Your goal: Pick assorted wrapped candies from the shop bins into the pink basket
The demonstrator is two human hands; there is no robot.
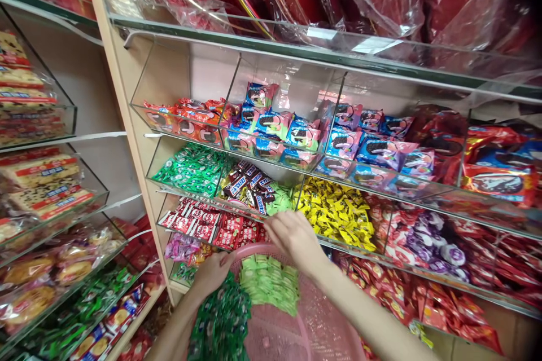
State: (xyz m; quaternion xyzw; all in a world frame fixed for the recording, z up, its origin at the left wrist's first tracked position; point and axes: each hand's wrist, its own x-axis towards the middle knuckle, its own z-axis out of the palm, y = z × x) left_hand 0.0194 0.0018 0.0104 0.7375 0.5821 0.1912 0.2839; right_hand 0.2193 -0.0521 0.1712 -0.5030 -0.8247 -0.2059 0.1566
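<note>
1. Basket (267,339), pink, at six o'clock in the view, its far edge just below the shelves (112,62); so close in, it probably catches whatever passes over the edge.
2. Yellow packets (334,211), heaped in a clear-walled bin at the right hand's two o'clock; the walls seem meant to keep the kinds apart.
3. Dark green packets (220,318), piled toward the basket's ten o'clock.
4. Light green packets (269,282), grouped at the basket's twelve o'clock, beside the dark green pile; each kind lies mostly by itself, perhaps for easy sorting.
5. Right hand (296,241), over the basket's far edge, fingers bent and close together at the bin front; whether they hold anything I cannot tell.
6. Left hand (215,272), at seven o'clock, fingers curled closed on the basket's rim, likely steadying it.
7. Pale green packets (281,198), in the bin at the right hand's eleven o'clock, beside chocolate bars (248,183).
</note>
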